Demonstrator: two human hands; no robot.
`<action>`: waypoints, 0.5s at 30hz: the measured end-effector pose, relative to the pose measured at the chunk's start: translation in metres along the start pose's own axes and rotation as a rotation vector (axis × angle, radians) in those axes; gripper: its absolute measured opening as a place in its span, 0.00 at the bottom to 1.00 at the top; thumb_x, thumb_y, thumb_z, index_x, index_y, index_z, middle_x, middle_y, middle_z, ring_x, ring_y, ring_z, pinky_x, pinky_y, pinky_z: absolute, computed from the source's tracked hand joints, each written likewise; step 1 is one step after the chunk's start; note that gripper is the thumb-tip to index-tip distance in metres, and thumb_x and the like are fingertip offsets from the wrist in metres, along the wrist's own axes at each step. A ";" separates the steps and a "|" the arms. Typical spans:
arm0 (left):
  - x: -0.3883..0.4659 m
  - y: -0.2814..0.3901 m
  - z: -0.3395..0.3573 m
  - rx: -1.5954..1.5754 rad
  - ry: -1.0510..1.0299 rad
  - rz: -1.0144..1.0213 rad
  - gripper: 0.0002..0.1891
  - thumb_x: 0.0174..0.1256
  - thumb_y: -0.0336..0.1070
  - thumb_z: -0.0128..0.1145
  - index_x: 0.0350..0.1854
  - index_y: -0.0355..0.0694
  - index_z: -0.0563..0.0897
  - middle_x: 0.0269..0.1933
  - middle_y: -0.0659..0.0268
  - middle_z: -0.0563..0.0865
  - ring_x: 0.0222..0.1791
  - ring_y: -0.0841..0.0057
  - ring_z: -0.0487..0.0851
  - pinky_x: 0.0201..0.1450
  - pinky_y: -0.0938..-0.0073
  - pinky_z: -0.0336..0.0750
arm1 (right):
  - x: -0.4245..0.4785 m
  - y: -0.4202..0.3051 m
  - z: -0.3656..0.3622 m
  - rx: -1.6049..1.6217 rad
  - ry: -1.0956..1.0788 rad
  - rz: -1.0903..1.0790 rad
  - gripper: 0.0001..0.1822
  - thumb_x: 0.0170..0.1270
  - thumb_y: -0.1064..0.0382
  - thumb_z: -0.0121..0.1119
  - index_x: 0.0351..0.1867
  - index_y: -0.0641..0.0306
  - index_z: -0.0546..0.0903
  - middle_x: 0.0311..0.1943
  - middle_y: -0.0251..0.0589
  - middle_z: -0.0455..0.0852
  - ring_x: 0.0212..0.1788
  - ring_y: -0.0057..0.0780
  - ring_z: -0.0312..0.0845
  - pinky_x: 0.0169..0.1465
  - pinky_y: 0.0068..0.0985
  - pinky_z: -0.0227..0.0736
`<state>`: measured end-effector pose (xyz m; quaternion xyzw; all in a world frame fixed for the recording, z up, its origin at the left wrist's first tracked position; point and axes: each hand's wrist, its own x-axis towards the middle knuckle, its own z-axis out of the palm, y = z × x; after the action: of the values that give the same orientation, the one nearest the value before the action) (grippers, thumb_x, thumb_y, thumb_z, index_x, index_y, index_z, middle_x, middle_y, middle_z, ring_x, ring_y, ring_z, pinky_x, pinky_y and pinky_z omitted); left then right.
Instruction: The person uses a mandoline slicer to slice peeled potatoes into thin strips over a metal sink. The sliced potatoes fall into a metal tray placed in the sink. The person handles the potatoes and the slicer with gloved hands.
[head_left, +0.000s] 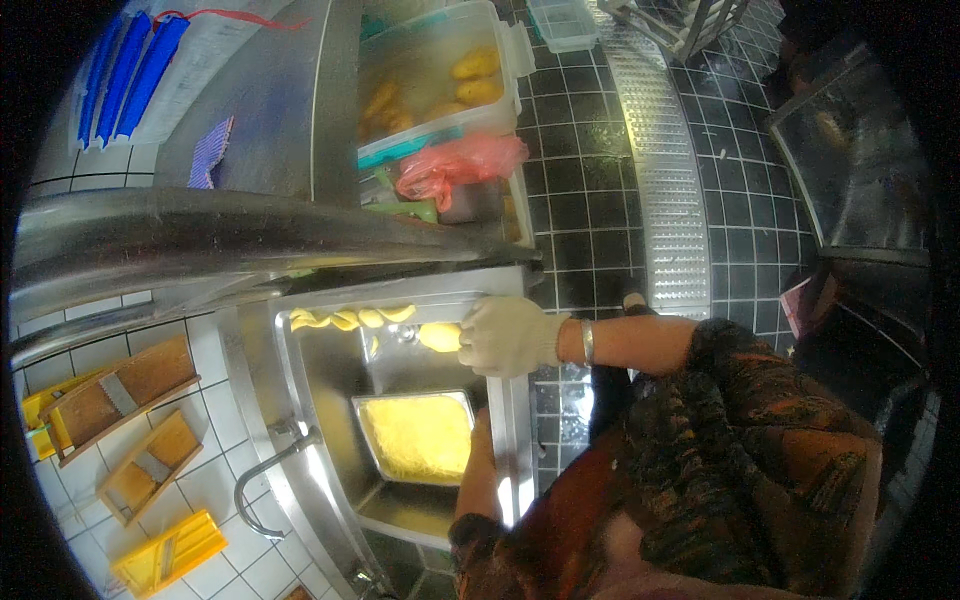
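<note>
My right hand (504, 336), in a pale knit glove, is closed around the near end of a yellow peeled potato (439, 337) at the sink's rim. Other yellow peeled pieces (352, 319) lie in a row along the same side of the steel sink (322, 367). My left forearm reaches down into the basin beside a metal tray (420, 481) filled with a finely shredded yellow mass (420, 439). The left hand itself is hidden near the tray's edge.
A curved faucet (244, 487) stands at the sink's far side. Wooden slicers (120, 397) and a yellow plastic slicer (169, 555) hang on the tiled wall. A tub with yellow pieces (442, 124), a pink plastic bag (461, 166) and a steel pipe (225, 229) are beside the sink.
</note>
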<state>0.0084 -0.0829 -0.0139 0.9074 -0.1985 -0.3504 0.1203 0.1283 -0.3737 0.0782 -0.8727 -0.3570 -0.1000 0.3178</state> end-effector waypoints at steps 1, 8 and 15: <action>0.001 0.003 0.005 -0.007 -0.004 0.011 0.15 0.62 0.33 0.57 0.48 0.31 0.85 0.48 0.47 0.87 0.51 0.58 0.86 0.52 0.63 0.81 | -0.004 0.002 -0.004 -0.008 -0.002 0.006 0.10 0.53 0.57 0.60 0.19 0.55 0.78 0.22 0.35 0.82 0.32 0.34 0.81 0.44 0.34 0.76; -0.006 -0.002 0.009 -0.033 0.018 -0.006 0.14 0.62 0.33 0.57 0.46 0.30 0.86 0.46 0.46 0.87 0.49 0.58 0.86 0.51 0.63 0.81 | 0.000 0.003 -0.001 0.026 0.016 -0.021 0.10 0.55 0.57 0.60 0.20 0.56 0.78 0.21 0.34 0.81 0.32 0.33 0.81 0.44 0.35 0.76; 0.010 -0.015 -0.011 0.235 0.128 0.062 0.10 0.56 0.31 0.63 0.38 0.31 0.87 0.37 0.50 0.89 0.40 0.55 0.87 0.46 0.64 0.82 | 0.008 -0.003 0.003 0.034 -0.007 0.023 0.10 0.56 0.55 0.60 0.25 0.58 0.81 0.27 0.38 0.84 0.37 0.38 0.84 0.52 0.35 0.78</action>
<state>0.0266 -0.0727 -0.0173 0.9292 -0.2580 -0.2621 0.0366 0.1315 -0.3652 0.0803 -0.8715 -0.3498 -0.0874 0.3323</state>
